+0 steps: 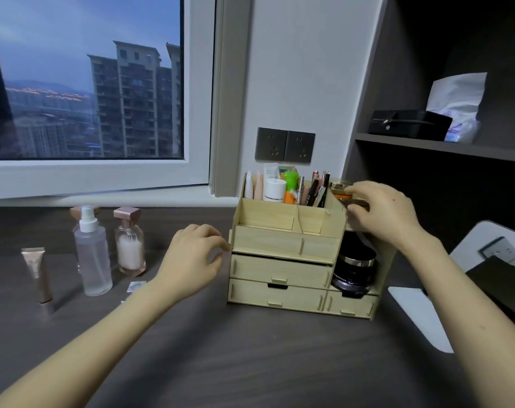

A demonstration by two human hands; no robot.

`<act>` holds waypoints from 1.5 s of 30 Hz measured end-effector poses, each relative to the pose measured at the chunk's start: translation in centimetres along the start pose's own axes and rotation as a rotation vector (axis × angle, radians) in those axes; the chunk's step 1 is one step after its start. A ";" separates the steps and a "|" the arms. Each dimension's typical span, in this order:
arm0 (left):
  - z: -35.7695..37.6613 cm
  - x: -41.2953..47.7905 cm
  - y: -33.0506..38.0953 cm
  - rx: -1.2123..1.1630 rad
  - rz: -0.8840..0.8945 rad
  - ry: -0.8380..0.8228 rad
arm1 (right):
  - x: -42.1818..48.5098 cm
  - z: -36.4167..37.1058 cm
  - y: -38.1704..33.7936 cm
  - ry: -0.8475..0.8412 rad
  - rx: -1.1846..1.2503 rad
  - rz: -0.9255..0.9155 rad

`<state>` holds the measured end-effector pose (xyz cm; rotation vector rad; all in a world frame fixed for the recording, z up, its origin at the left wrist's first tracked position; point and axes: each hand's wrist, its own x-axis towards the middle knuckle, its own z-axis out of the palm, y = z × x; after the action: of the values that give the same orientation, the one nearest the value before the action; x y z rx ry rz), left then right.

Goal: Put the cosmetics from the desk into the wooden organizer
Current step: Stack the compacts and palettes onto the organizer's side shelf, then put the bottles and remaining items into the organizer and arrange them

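Desk (250, 363) foremost; left grip (191, 257) curled at organizer's (285, 248) left edge, hold unclear; right grip (382, 213) around gold-lidded jar (340, 191)

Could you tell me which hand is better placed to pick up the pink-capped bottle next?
Left. The left hand is by the wooden organizer's left side, nearest the pink-capped bottle; the right hand is at its top right, pinching a gold-lidded jar.

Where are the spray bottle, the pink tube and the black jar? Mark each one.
spray bottle (93, 260), head view, on its clear body.
pink tube (36, 265), head view, on its upper body.
black jar (355, 251), head view, on its dark lid.
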<state>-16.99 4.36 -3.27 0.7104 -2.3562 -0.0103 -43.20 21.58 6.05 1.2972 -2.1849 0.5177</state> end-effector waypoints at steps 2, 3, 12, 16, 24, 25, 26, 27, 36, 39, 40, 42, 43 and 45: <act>-0.4 -0.4 -0.8 0.010 -0.024 0.000 | -0.4 -0.2 -2.5 0.078 0.063 -0.065; -0.7 -0.7 -1.2 0.014 -0.041 -0.001 | -0.7 -0.2 -4.0 0.085 0.120 -0.116; -4.6 -3.3 -6.7 -0.070 -0.290 0.083 | -3.6 6.9 -19.3 -0.286 0.685 -0.239; -6.2 -3.9 -9.3 -0.120 -0.473 0.223 | -2.2 10.9 -24.3 -0.420 0.826 -0.102; -7.2 -2.8 -12.8 -0.148 -0.624 0.321 | 2.6 18.7 -32.3 -0.633 0.786 -0.002; -7.2 -2.5 -13.2 -0.147 -0.629 0.307 | 2.8 19.4 -32.8 -0.649 0.787 0.008; -7.2 -2.3 -13.5 -0.146 -0.637 0.284 | 3.0 20.1 -33.3 -0.657 0.786 0.018; -7.1 -2.0 -13.9 -0.146 -0.643 0.258 | 3.2 20.7 -33.7 -0.658 0.785 0.027; -4.9 -0.6 -16.6 -0.128 -0.751 0.130 | 3.4 22.8 -34.3 -0.521 0.798 0.044; -4.2 -0.5 -16.9 -0.153 -0.807 0.104 | 2.7 22.0 -33.7 -0.446 0.802 0.073; -3.9 -0.5 -17.1 -0.160 -0.817 0.097 | 2.4 21.4 -33.3 -0.411 0.815 0.091; -3.6 -0.3 -17.0 -0.174 -0.818 0.083 | 2.1 19.3 -32.2 -0.320 0.849 0.118; -3.6 -0.2 -16.9 -0.178 -0.810 0.080 | 2.0 17.9 -31.5 -0.271 0.861 0.118; -3.7 0.1 -16.7 -0.165 -0.796 0.078 | 2.0 14.3 -29.8 -0.178 0.870 0.098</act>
<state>-6.68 -9.27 -3.51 1.4747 -1.8296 -0.5017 -21.25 -1.77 -2.34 1.6931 -2.2426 1.5637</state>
